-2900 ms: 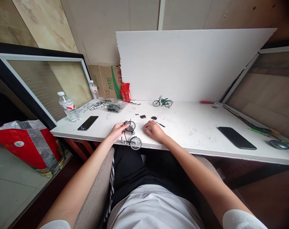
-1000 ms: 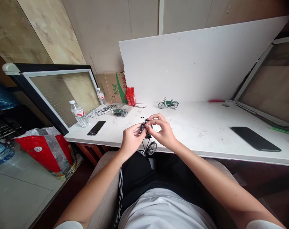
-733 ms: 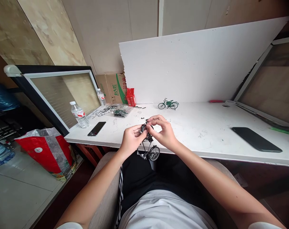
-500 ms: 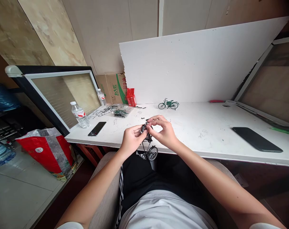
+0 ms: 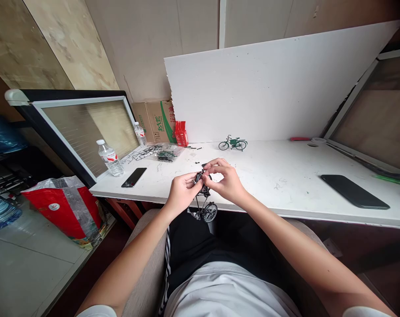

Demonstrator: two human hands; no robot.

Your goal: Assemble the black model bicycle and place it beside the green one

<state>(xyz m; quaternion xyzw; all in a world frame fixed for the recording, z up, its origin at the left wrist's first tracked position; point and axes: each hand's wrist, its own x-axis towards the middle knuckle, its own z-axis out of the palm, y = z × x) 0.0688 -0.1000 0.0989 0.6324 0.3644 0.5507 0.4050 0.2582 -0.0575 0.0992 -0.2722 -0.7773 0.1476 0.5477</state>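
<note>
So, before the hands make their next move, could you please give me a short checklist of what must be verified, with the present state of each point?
1. Left hand has a hold on the black model bicycle: ok.
2. Right hand has its fingertips at the upper end of that bicycle: ok.
3. A small part is pinched in the right fingertips: cannot tell, the fingers hide it.
4. Lower wheel is supported by the table: not ok, it hangs beyond the front edge.
5. Green model bicycle is upright and apart from both hands: ok.
6. Nearer water bottle is standing with its cap on: ok.
</note>
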